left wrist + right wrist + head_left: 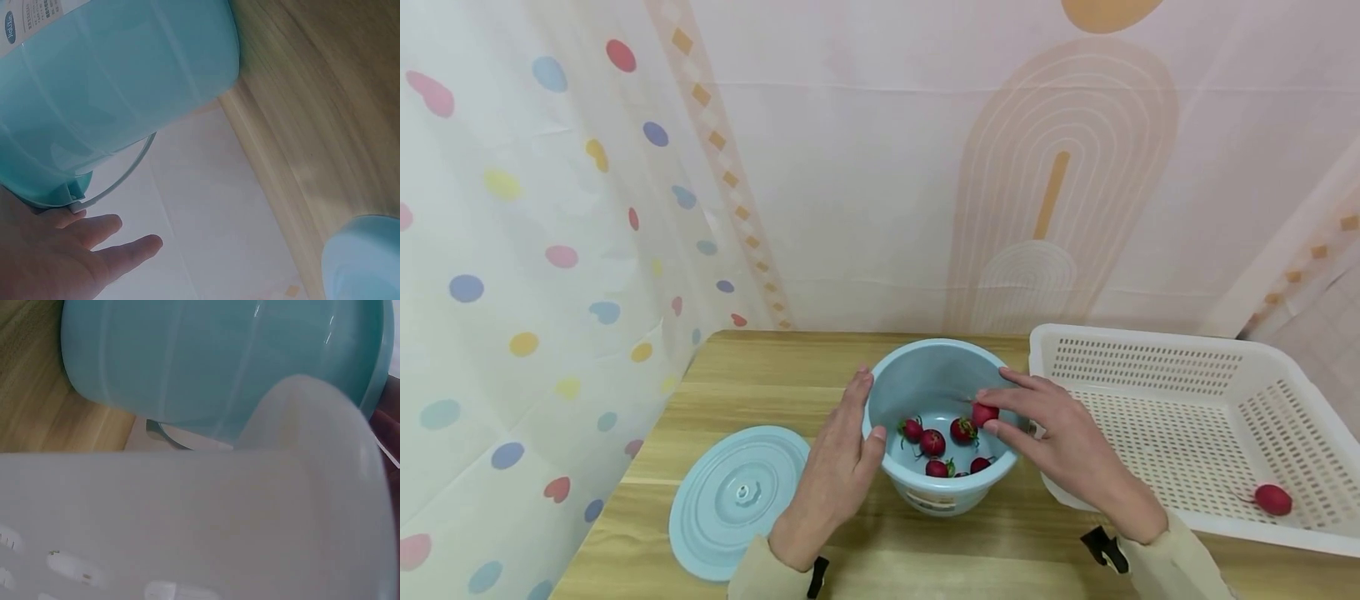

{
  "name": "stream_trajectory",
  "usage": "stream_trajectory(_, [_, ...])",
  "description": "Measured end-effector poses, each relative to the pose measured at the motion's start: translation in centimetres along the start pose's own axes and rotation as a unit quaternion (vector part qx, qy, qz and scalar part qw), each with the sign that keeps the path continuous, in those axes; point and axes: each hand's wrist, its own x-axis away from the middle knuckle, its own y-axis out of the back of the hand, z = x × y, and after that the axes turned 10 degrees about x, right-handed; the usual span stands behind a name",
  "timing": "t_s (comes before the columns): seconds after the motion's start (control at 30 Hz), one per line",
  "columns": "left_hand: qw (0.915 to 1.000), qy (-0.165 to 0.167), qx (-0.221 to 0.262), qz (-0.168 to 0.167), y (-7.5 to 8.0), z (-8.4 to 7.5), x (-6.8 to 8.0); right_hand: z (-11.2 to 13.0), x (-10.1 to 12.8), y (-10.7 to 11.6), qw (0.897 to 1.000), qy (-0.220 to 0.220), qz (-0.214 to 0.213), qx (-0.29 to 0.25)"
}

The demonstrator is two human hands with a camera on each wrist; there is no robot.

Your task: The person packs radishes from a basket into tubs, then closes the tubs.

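Observation:
A light blue bucket stands on the wooden table with several red radishes at its bottom. Between thumb and fingertips, my right hand pinches one radish over the right part of the bucket's opening. My left hand rests against the left side of the rim, its fingers fairly straight. The left wrist view shows those fingers extended beside the bucket's wire handle. In the right wrist view, the white basket's wall covers most of the scene, and the pinched radish is hidden.
Right of the bucket sits a white perforated basket with a single radish in its near right corner. The round blue lid lies flat on the table to the left. A patterned curtain hangs behind the table.

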Motion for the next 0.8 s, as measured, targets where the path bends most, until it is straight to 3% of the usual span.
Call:
stream_trajectory(0.37, [0.9999,0.008,0.006,0.005,-0.1,-0.1,0.0,0.0,-0.2,-0.2,0.999,-0.034,0.027,0.008])
stream_trajectory(0.6, [1.0000,0.004,0.007,0.005,-0.1,-0.1,0.0,0.0,0.0,0.4,0.996,-0.059,0.065,0.019])
stream_trajectory(0.8, [1.0000,-0.003,0.004,0.002,0.0,0.1,-0.1,-0.3,0.8,1.1,0.996,-0.070,0.059,0.024])
